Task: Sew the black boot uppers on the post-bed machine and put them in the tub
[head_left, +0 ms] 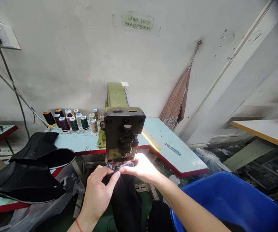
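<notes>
On a pale green paper sign (137,22) stuck to the wall (68,64), two lines of printed Chinese characters can be read — 上班时间,专心工作 above and 不谈论与生产无关的事! below, telling people to concentrate on work during working hours and not to discuss matters unrelated to production. Low on the dark front of the sewing machine (112,135) sits a yellow label (114,153) with a warning triangle — the marks beside it are too small to make out. Several thread spools (73,124) have pale, bluish round tops, with any lettering there unreadable.
</notes>
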`<state>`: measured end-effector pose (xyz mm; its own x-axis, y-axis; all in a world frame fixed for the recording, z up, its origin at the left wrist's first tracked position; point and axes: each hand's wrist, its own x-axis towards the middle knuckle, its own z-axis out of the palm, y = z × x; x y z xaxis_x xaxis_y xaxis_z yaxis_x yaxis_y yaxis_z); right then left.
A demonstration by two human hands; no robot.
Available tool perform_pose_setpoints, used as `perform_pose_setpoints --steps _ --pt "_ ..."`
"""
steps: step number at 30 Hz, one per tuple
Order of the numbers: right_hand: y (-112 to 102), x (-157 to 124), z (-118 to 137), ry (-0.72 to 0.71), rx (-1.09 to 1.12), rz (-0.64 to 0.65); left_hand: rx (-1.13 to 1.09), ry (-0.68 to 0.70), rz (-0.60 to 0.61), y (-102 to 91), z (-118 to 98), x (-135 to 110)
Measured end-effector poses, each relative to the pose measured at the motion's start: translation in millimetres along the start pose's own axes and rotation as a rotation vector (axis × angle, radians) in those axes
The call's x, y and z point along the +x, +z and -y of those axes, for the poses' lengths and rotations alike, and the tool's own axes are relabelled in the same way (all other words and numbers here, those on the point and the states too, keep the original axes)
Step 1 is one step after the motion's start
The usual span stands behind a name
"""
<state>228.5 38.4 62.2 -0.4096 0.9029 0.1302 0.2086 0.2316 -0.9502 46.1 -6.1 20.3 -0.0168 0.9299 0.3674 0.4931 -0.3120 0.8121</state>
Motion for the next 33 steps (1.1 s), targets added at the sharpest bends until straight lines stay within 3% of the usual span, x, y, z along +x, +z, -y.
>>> perform_pose_setpoints --steps 6,12,17,27,33 --pt "-5.2 4.6 3.3 0.003 0.003 0.026 -0.105 -0.093 -0.082 11.3 -1.4 -6.5" --pt "-10.2 4.0 10.0 0.037 0.018 0.011 -0.13 -0.081 -0.178 15.0 -0.2 -10.4" --pt "-8.7 -6.0 -1.2 0.13 0.122 -0.015 -0.151 -0.092 -0.15 9.0 4.8 -8.3" --pt "32.1 -18.0 -12.9 0.142 0.357 -0.225 -0.316 -0.245 -0.073 -19.2 27.0 -13.6" --pt "52.7 -15.1 -3.6 0.181 0.344 -0.307 -0.293 -0.233 -0.127 -29.0 38.3 -17.9"
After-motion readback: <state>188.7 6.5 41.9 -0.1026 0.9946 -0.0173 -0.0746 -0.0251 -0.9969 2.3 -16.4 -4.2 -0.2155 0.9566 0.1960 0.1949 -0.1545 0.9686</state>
